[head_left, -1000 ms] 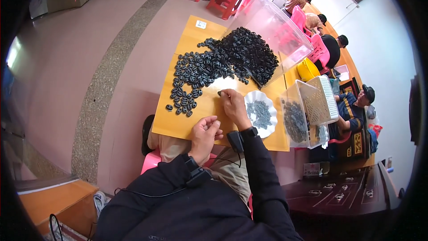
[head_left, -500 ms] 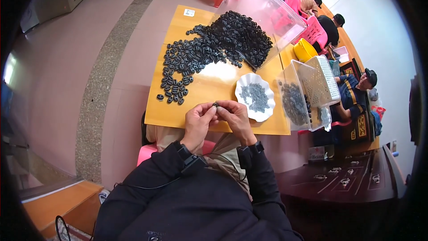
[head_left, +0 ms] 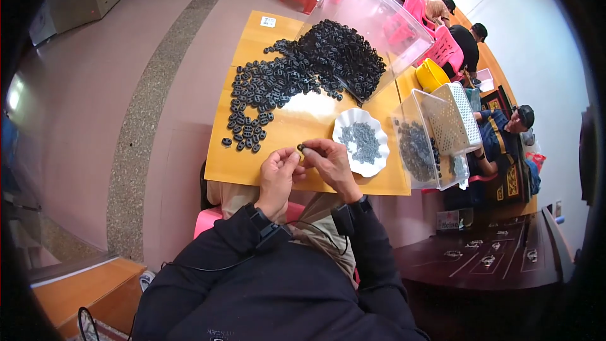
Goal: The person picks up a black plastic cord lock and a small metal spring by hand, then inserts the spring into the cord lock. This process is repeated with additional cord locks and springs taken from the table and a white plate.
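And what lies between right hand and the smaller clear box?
In the head view, a white plate with grey pieces lies between the right hand and the box.

Bright indoor light | white glare on yellow, smooth rectangular table (head_left: 240,169) | pale, flat wall (head_left: 536,57) bright | straight edges bow toward black rim

I am sitting at a yellow-brown table (head_left: 235,168), whose top is carrying a heap of small black pieces (head_left: 344,57), more of them spreading loosely toward my left. A scalloped white plate (head_left: 374,168) is resting near the right front, a clear box (head_left: 407,28) is adjoining the heap, and a white label (head_left: 268,22) is lying near the far-left corner.
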Tool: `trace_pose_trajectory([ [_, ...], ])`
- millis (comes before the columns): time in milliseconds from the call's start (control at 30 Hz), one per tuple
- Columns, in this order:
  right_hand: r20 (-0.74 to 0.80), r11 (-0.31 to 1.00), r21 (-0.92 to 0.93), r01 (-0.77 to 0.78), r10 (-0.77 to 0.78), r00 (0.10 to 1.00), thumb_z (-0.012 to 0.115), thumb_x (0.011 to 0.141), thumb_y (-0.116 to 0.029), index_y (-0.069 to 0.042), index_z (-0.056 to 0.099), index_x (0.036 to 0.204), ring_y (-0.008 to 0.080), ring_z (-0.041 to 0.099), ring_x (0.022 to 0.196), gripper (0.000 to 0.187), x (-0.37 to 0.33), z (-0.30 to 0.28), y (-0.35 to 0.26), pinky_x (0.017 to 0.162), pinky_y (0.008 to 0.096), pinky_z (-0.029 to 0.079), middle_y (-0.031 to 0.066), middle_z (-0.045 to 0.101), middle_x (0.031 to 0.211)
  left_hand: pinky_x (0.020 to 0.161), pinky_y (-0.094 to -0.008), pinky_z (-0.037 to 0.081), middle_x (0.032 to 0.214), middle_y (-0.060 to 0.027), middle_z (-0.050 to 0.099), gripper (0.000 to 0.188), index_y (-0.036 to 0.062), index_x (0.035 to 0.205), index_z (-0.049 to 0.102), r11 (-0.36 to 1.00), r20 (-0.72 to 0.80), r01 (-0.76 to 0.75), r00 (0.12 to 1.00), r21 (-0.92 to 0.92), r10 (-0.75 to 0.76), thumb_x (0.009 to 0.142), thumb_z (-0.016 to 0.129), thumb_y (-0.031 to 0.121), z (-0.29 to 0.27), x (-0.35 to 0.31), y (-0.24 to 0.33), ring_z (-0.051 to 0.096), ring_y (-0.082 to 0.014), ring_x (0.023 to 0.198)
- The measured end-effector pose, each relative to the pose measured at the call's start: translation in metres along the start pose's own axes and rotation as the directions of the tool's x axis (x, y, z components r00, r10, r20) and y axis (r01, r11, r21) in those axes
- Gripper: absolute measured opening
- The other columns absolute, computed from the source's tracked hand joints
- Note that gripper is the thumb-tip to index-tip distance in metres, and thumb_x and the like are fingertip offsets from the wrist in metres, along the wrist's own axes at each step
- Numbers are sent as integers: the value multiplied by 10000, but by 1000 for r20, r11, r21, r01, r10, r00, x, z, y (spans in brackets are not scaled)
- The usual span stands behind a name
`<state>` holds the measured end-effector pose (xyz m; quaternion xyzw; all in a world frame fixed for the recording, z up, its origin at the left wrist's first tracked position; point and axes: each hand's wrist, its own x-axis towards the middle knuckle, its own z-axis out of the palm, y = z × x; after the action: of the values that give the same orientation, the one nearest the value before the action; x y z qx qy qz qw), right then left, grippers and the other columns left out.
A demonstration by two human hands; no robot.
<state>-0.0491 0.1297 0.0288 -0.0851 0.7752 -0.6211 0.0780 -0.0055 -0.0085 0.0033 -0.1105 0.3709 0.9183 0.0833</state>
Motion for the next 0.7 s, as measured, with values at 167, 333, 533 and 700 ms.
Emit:
trace_pose_trajectory([
  [167,-55,891,-431,145,-186,981,630,827,-104,55,658,929,241,662,659,191,57,0,5,612,313,512,174,671,734,627,-231,533,926,-65,562,420,-17,1273,377,1000,-75,13,997,-3,-14,933,566,141,4,-3,5,585,-96,717],
  [333,-146,851,-512,116,-219,965,633,790,-168,-3,685,927,340,670,747,221,98,-12,36,687,370,526,194,679,813,625,-235,535,938,-75,555,425,-25,1276,382,1000,-59,8,998,1,-8,928,566,136,3,-1,-1,585,-101,723],
  [533,-71,301,-953,25,-305,950,570,817,-142,-22,657,983,366,622,915,223,120,-41,0,800,441,499,172,644,972,634,-233,532,946,-81,559,420,-42,1275,377,1000,-71,-3,997,10,4,927,554,113,3,-4,2,578,-98,718],
  [700,-41,190,-981,-22,-97,994,491,870,-199,-58,640,955,383,609,910,222,138,-42,-1,793,454,489,171,599,1007,641,-235,529,956,-86,566,413,-49,1273,375,1000,-58,0,998,23,2,926,543,97,3,-4,0,573,-97,714],
])
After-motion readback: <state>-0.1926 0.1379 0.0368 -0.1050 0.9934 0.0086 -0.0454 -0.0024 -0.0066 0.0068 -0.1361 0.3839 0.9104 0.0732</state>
